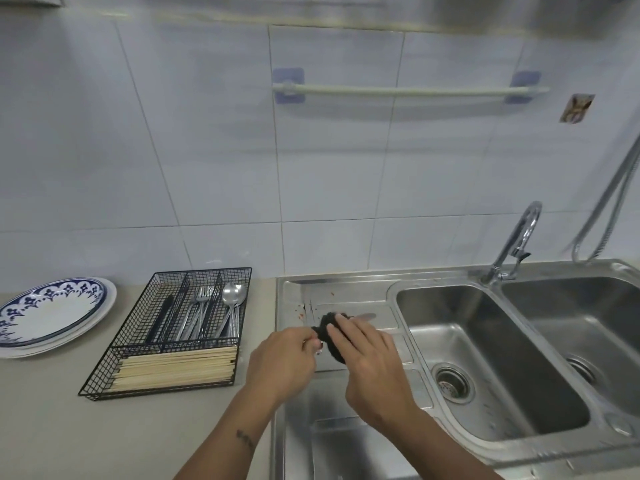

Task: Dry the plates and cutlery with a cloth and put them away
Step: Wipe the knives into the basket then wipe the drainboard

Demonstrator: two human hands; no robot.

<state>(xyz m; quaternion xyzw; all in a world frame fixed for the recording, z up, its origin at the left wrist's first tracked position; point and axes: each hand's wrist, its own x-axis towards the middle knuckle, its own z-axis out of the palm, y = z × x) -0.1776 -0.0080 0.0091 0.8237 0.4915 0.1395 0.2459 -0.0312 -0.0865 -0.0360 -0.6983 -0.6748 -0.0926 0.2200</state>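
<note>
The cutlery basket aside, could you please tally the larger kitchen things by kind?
Plates: 2, stacked
Sink basins: 2
Taps: 1
Wall rails: 1
Cloths: 1
Total: 7

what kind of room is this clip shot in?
Most likely a home kitchen: a stainless double sink with a tap set into a counter, a tiled wall behind, and a wire cutlery tray beside stacked plates.

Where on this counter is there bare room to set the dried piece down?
Bare counter lies in front of the plates and wire cutlery tray, toward the camera. Crowded: the drainboard, where both hands work the dark cloth.
</note>
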